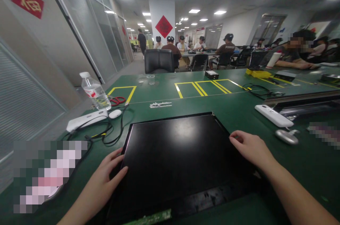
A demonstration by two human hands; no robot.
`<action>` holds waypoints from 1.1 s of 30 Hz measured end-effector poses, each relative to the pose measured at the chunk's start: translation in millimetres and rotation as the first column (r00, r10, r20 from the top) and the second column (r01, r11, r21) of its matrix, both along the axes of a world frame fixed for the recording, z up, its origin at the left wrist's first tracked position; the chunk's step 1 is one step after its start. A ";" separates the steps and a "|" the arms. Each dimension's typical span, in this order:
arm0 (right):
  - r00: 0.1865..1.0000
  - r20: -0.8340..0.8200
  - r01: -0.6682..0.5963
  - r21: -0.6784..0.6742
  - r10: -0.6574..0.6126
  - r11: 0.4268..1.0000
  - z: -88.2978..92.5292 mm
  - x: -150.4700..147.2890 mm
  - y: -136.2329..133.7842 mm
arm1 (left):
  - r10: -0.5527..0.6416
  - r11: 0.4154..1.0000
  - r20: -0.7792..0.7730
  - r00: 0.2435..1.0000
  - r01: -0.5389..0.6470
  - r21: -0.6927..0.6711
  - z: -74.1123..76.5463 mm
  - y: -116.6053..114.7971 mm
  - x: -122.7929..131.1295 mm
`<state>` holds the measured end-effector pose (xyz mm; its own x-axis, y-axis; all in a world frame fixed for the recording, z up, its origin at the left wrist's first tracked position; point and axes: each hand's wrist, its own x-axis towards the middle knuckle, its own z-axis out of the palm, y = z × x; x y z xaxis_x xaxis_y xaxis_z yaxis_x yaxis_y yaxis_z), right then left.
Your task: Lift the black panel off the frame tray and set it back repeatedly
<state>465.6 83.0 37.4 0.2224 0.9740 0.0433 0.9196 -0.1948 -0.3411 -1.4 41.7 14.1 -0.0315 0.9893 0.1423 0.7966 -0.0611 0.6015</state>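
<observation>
A black flat display panel (175,154) lies face up on the green table before me, a ceiling light mirrored in its glass. A strip of green circuit board (151,217) shows along its near edge. My left hand (110,172) grips the panel's left edge, thumb over the top and fingers at the side. On the opposite side, my right hand (245,143) has its thumb and fingers closed on the right edge. The undersides of the fingers are hidden.
To the left stand a water bottle (94,90), red scissors (117,101), a white power strip (86,120) and black cables (106,131). A white device (273,115) and a silver mouse (287,136) lie right. Small white strips (160,104) lie beyond the panel. People sit farther back.
</observation>
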 end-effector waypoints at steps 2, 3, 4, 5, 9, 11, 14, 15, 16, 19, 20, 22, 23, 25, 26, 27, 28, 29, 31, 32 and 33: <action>1.000 0.000 0.004 0.004 -0.004 1.000 -0.1 -0.4 0.2 | 0.004 1.000 -0.025 1.000 -0.004 0.005 -0.8 0.3 0.3; 1.000 0.000 0.007 0.007 -0.007 1.000 -0.3 -0.4 0.2 | 0.000 1.000 -0.035 0.999 0.000 0.001 -0.8 0.2 0.2; 1.000 0.000 0.009 0.009 -0.009 1.000 -0.5 -0.3 0.1 | -0.005 1.000 -0.043 0.999 0.004 -0.004 -0.8 0.0 -0.2; 1.000 -0.002 0.009 0.010 -0.009 1.000 -0.8 -0.1 0.0 | -0.010 1.000 -0.049 0.999 0.009 -0.010 -0.6 -0.4 -0.8; 1.000 -0.006 0.001 0.024 -0.001 1.000 -1.3 0.0 -0.7 | -0.012 1.000 -0.054 0.998 0.012 0.006 0.7 -2.5 -3.9; 1.000 -0.004 0.006 0.021 -0.006 1.000 -1.2 -0.5 -1.0 | -0.017 1.000 -0.058 0.998 0.017 0.005 1.7 -3.5 -4.9; 1.000 -0.001 0.010 0.015 -0.010 1.000 -1.0 -1.1 -0.9 | -0.027 1.000 -0.075 0.997 0.026 -0.016 2.9 -4.2 -5.1; 1.000 0.001 0.010 0.018 -0.010 1.000 -1.0 -1.1 -0.8 | -0.029 0.999 -0.080 0.996 0.028 -0.019 3.1 -4.2 -5.0; 1.000 0.003 0.009 0.020 -0.009 1.000 -1.2 -1.0 -0.6 | -0.028 0.999 -0.083 0.996 0.027 -0.017 3.2 -4.1 -4.7; 1.000 0.009 0.004 0.018 -0.005 1.000 -1.7 -0.6 -0.4 | -0.031 0.999 -0.085 0.996 0.031 -0.008 3.3 -3.6 -3.6; 1.000 0.011 0.004 0.014 -0.005 1.000 -1.9 -0.4 -0.5 | -0.033 0.999 -0.085 0.996 0.033 -0.004 3.5 -3.5 -3.1; 1.000 0.012 0.006 0.005 -0.006 1.000 -2.1 -0.3 -0.6 | -0.039 0.999 -0.093 0.995 0.039 -0.003 4.0 -3.5 -2.1; 1.000 0.013 0.008 0.001 -0.008 1.000 -2.2 -0.3 -0.7 | -0.042 0.999 -0.098 0.994 0.042 -0.001 4.1 -3.6 -1.6; 1.000 0.015 0.008 0.003 -0.008 1.000 -2.7 -0.4 -0.9 | -0.047 0.999 -0.110 0.993 0.048 0.005 3.5 -3.8 -1.1; 1.000 0.016 0.004 0.012 -0.004 1.000 -3.0 -0.4 -1.0 | -0.048 0.999 -0.116 0.992 0.050 0.011 2.5 -3.9 -1.2; 1.000 0.017 0.000 0.022 -0.001 1.000 -3.3 -0.4 -1.1 | -0.051 0.998 -0.121 0.991 0.054 0.017 1.0 -3.9 -1.7; 1.000 0.016 -0.002 0.031 0.001 1.000 -3.7 -0.5 -1.1 | -0.054 0.998 -0.127 0.990 0.058 0.023 -1.0 -3.9 -2.4; 1.000 0.014 -0.003 0.039 0.002 0.999 -4.0 -0.6 -1.2 | -0.057 0.998 -0.133 0.989 0.061 0.031 -3.5 -3.9 -3.4; 1.000 0.012 -0.001 0.044 0.001 0.999 -4.1 -0.9 -1.3 | -0.054 0.997 -0.150 0.987 0.062 0.050 -9.1 -4.1 -5.7; 1.000 0.014 0.000 0.042 0.000 0.999 -3.9 -1.1 -1.4 | -0.050 0.996 -0.159 0.986 0.060 0.061 -11.7 -4.4 -6.7; 1.000 0.017 -0.001 0.040 0.000 0.999 -3.6 -1.3 -1.6 | -0.046 0.996 -0.169 0.984 0.059 0.068 -14.0 -4.8 -7.5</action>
